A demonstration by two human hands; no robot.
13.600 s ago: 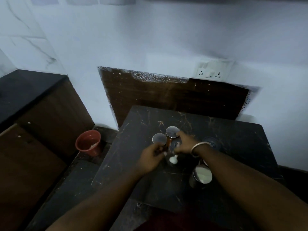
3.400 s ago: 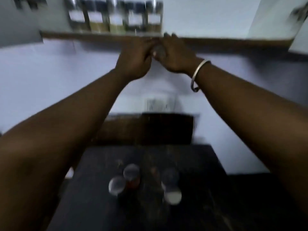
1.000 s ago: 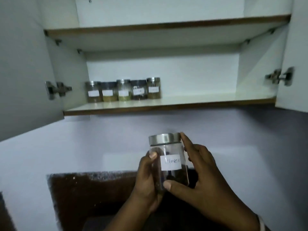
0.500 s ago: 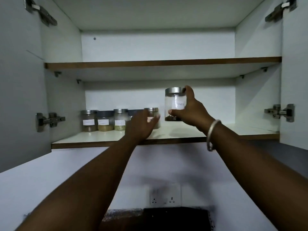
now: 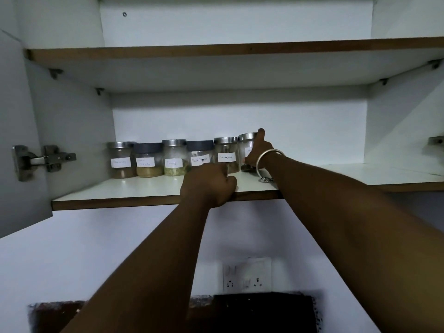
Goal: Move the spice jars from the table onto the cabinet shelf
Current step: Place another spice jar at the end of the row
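On the cabinet shelf (image 5: pixel 144 189), right hand (image 5: pixel 258 152) grasping the end spice jar (image 5: pixel 245 138) of a labelled row (image 5: pixel 174 157), left hand (image 5: pixel 209 185) clenched empty at the front edge.

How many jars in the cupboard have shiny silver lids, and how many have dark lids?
Silver-lid jars: 4
Dark-lid jars: 2
Total: 6 jars, counting the end jar that the right hand holds.

Six spice jars (image 5: pixel 174 158), two shelves (image 5: pixel 144 188), two hands.
Four silver lids (image 5: pixel 120 144), two dark lids (image 5: pixel 148 147); left hand (image 5: pixel 209 186), right hand (image 5: pixel 258 152); one bangle (image 5: pixel 272 151), one socket plate (image 5: pixel 247 273), two hinges (image 5: pixel 43 159).
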